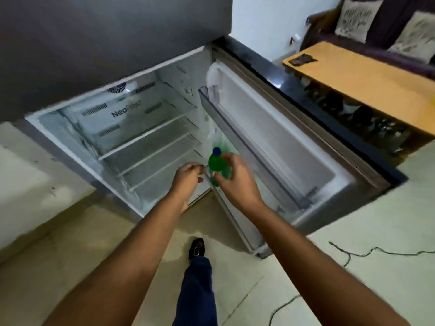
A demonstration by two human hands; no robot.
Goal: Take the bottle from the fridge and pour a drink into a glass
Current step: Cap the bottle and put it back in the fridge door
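Observation:
A green bottle (217, 164) with a blue cap stands upright at the lower door shelf of the open fridge (131, 128). My right hand (235, 182) is wrapped around the bottle's body from the right. My left hand (187, 178) hovers just left of the bottle with its fingers curled, and whether it touches the bottle is unclear. The fridge door (282, 147) is swung wide to the right. The inner shelves look bare. No glass is in view.
A wooden table (367, 83) with a dark object on it stands at the right, and a sofa with cushions (357, 17) lies behind it. A black cable (367, 252) runs over the tiled floor. My leg and black shoe (196, 249) are below the fridge.

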